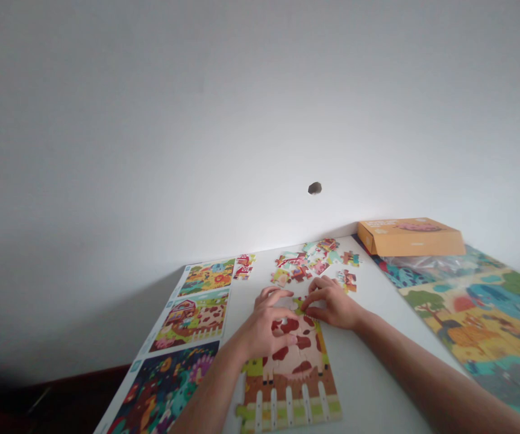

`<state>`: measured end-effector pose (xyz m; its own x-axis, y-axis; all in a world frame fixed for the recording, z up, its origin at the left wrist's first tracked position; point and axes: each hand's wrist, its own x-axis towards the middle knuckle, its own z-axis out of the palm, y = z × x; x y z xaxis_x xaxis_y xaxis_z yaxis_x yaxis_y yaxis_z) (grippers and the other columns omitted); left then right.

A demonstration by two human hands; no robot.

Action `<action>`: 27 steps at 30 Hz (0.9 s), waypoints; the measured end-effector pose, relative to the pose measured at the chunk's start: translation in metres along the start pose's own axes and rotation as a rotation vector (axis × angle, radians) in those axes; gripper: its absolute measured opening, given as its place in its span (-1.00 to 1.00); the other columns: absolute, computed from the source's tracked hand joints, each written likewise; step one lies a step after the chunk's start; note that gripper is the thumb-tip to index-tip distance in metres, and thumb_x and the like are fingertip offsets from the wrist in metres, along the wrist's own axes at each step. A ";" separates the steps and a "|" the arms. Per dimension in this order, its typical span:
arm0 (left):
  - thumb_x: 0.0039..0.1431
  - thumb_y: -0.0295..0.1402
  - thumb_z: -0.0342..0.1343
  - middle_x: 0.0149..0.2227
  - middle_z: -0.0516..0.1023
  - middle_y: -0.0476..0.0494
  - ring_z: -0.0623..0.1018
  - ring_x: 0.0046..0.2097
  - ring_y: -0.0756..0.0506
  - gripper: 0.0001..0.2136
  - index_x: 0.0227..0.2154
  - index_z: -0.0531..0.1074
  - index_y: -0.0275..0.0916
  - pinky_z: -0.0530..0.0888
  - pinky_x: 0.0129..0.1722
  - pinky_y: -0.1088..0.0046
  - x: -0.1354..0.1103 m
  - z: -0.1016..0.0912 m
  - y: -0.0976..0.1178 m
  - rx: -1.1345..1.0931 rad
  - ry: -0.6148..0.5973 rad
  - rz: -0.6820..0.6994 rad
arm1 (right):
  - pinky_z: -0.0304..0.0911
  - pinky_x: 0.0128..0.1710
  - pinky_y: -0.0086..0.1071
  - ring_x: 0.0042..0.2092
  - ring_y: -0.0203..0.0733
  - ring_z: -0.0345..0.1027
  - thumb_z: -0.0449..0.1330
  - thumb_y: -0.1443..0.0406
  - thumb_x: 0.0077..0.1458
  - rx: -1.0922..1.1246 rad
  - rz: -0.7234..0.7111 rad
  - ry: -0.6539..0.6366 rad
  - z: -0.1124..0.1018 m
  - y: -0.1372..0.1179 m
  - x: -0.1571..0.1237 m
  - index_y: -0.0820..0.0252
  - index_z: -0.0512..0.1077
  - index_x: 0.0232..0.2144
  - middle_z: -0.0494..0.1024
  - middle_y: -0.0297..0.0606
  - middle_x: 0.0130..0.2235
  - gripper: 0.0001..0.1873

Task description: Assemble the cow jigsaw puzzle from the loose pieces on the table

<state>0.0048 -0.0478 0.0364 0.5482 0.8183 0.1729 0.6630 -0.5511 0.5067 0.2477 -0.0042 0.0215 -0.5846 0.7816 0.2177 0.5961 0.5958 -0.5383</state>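
A partly joined jigsaw puzzle (302, 364) lies flat on the white table, showing a brown-spotted cow above a white fence. My left hand (269, 322) rests over its upper left part with the fingers apart, some touching the pieces. At the top edge of the puzzle, my right hand (329, 301) has thumb and fingers closed on a small green puzzle piece (299, 303), partly hidden by the fingertips. Just beyond both hands lie several loose puzzle pieces (300, 272).
A sheet of printed pictures (199, 316) runs along the left side. Two red pieces (244, 268) sit beside it. At the back right stands an orange box (413, 236), with a clear plastic bag (426, 265) before it on a colourful animal picture (490, 319). A wall (241, 150) closes the back.
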 end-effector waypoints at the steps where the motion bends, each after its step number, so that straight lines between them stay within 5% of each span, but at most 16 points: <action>1: -0.05 -0.27 0.38 0.21 0.32 -0.12 0.15 0.29 -0.33 -0.71 -0.19 0.62 -0.02 0.20 0.28 0.00 0.000 0.000 0.001 -0.001 -0.003 -0.004 | 0.09 -0.04 -0.15 -0.07 -0.07 0.28 0.31 0.21 0.10 0.003 -0.001 0.002 0.000 0.000 0.000 -0.13 0.62 -0.26 0.44 -0.27 -0.18 -0.87; 9: -0.05 -0.26 0.38 0.22 0.31 -0.11 0.15 0.29 -0.32 -0.72 -0.20 0.62 -0.01 0.20 0.28 0.01 0.000 0.001 -0.001 0.000 0.001 -0.007 | 0.13 -0.03 -0.19 -0.09 -0.07 0.29 0.19 0.46 -0.03 -0.018 0.030 0.081 0.002 0.009 0.001 0.01 0.60 -0.26 0.45 -0.23 -0.21 -0.67; 17: -0.07 -0.25 0.40 0.22 0.31 -0.13 0.16 0.28 -0.32 -0.69 -0.20 0.61 -0.03 0.18 0.28 0.01 0.000 0.001 -0.001 -0.013 0.006 -0.014 | 0.15 -0.01 -0.15 -0.09 -0.06 0.28 0.21 0.28 0.12 -0.058 0.049 0.082 0.003 0.008 0.000 -0.02 0.57 -0.13 0.44 -0.21 -0.18 -0.74; 23: -0.12 -0.19 0.43 0.19 0.33 -0.22 0.21 0.26 -0.30 -0.36 0.09 0.44 -0.08 0.20 0.29 0.04 0.001 0.001 -0.003 -0.043 0.037 -0.014 | 0.14 0.00 -0.13 -0.09 -0.06 0.27 0.23 0.24 0.14 -0.106 0.057 0.059 0.001 0.004 -0.001 -0.11 0.55 -0.09 0.40 -0.22 -0.16 -0.73; 27: -0.11 -0.18 0.42 0.20 0.31 -0.23 0.22 0.26 -0.28 -0.31 0.14 0.38 -0.08 0.22 0.28 0.06 0.001 0.002 -0.004 -0.049 0.045 -0.004 | 0.12 0.01 -0.10 -0.07 -0.03 0.27 0.21 0.23 0.15 -0.134 0.084 0.056 0.000 0.003 -0.001 -0.09 0.55 -0.11 0.40 -0.21 -0.16 -0.75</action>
<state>0.0036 -0.0448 0.0325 0.5212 0.8278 0.2078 0.6391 -0.5399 0.5478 0.2502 -0.0028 0.0200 -0.4998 0.8368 0.2237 0.7118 0.5439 -0.4444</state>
